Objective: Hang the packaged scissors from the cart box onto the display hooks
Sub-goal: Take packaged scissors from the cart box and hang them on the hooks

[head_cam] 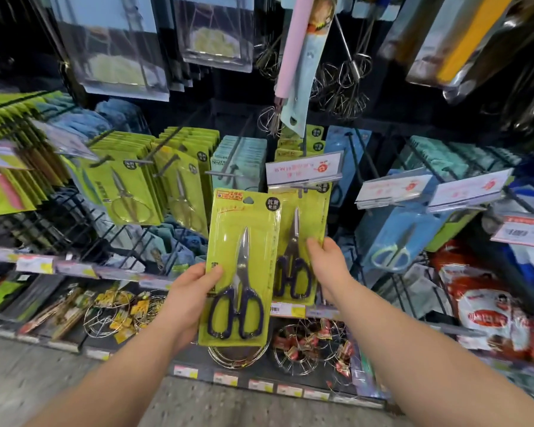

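Pinched by its left edge, the near pack (241, 266) of scissors sits in the left hand (191, 291), thumb across the front of the green card and the other fingers hidden behind it. The pack is held upright and facing the person, with its hang hole (249, 201) at the top left free, which suits threading it onto a hook. It is in the air in front of the shelf, overlapping the left side of the hung pack (301, 241), and is not on any hook yet.

The right hand (327, 266) holds that hung pack at its right edge, thumb on the front, fingers out of sight behind. The likely reason is to steady it or swing it aside so the hook (305, 188) above can be reached. That hook sticks out just under a white price tag (304, 169), up and to the right of the near pack's top.

Rows of similar green packs (130, 192) hang further left. The cart box is not in view. The step in hand appears to be lining the hole up with the hook tip.
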